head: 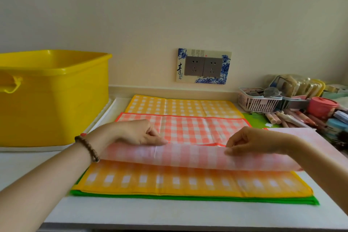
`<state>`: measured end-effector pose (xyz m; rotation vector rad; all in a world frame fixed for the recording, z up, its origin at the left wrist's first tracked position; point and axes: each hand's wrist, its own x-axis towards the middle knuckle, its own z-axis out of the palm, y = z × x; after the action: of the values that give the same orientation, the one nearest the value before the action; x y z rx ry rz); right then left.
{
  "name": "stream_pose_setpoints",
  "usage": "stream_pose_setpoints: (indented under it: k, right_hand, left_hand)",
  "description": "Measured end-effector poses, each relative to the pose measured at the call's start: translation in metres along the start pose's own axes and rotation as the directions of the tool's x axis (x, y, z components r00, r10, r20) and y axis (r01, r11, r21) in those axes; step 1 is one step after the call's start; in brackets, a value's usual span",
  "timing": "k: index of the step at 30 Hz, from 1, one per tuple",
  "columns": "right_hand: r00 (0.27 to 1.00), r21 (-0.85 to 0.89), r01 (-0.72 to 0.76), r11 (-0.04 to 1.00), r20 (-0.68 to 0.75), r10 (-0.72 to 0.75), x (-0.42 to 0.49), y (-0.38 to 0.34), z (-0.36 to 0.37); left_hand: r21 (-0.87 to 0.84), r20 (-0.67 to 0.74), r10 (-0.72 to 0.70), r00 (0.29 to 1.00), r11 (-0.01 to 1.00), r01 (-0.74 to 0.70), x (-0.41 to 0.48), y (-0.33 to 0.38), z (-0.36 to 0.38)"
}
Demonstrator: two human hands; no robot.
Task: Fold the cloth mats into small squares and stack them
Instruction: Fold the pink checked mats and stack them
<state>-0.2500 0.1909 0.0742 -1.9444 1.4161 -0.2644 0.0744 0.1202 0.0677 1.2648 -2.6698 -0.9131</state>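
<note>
Pinching the raised near edge of the red checked mat (pixel 188 130), the left hand (pixel 139 133) and right hand (pixel 252 141) space their grips along its 9-to-3 long axis, its far edge flat toward 12 o'clock on the orange checked mat (pixel 169 181).

Bright, even light, faint shadows; wide-angle bending at edges, perhaps slightly soft throughout.

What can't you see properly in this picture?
Head view only.
Green mat: only edges show; the yellow mat covers the rest.
Yellow tub: its wall hides the inside; the picture's left edge cuts it off.
Pink basket: contents too small and blurred to name.
Red mat: its lifted flap hides what lies beneath.
</note>
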Motion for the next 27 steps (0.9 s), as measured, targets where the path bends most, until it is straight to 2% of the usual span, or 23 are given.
stream_pose_setpoints:
  k: [2, 4, 7, 9, 11, 13, 14, 16, 20, 27]
  right_hand:
    - [0.998, 0.064, 0.012, 0.998, 0.056, -0.015, -0.004, -0.006, -0.009]
    - [0.997, 0.111, 0.023, 0.994, 0.067, -0.031, -0.003, -0.008, -0.016]
    - [0.999, 0.163, -0.002, 0.987, 0.051, -0.006, 0.004, -0.008, -0.026]
    - [0.999, 0.144, -0.028, 0.989, 0.023, 0.025, 0.012, -0.006, -0.03]
    - [0.997, 0.097, -0.057, 0.994, -0.038, 0.061, 0.021, -0.002, -0.033]
    - [0.99, 0.033, -0.077, 0.996, -0.118, 0.081, 0.032, 0.001, -0.036]
    - [0.985, 0.002, -0.079, 0.997, -0.154, 0.078, 0.037, 0.002, -0.038]
    - [0.975, -0.028, -0.073, 0.997, -0.213, 0.065, 0.047, 0.006, -0.043]
    - [0.956, -0.055, -0.048, 0.997, -0.292, 0.03, 0.066, 0.01, -0.046]
    - [0.888, -0.082, -0.106, 0.991, -0.457, 0.058, 0.11, 0.04, -0.03]
  left_hand:
    - [0.023, 0.033, -0.04, 0.999, 0.999, 0.039, -0.002, 0.003, -0.009]
    - [0.034, 0.01, -0.067, 0.998, 0.997, 0.067, -0.003, 0.005, -0.017]
    - [-0.083, -0.202, -0.018, 0.979, 0.997, 0.001, 0.002, 0.006, -0.017]
    - [-0.135, -0.402, 0.094, 0.911, 0.978, -0.161, 0.007, 0.01, -0.011]
    - [-0.059, -0.562, 0.202, 0.802, 0.957, -0.283, 0.011, 0.015, -0.003]
    - [0.043, -0.62, 0.268, 0.738, 0.95, -0.309, 0.012, 0.018, 0.003]
    - [0.092, -0.602, 0.29, 0.744, 0.951, -0.296, 0.013, 0.019, 0.006]
    - [0.151, -0.519, 0.285, 0.806, 0.959, -0.242, 0.017, 0.018, 0.013]
    - [0.163, -0.396, 0.205, 0.895, 0.975, -0.152, 0.029, 0.01, 0.027]
    - [0.252, -0.314, 0.056, 0.948, 0.967, 0.027, 0.05, 0.002, 0.038]
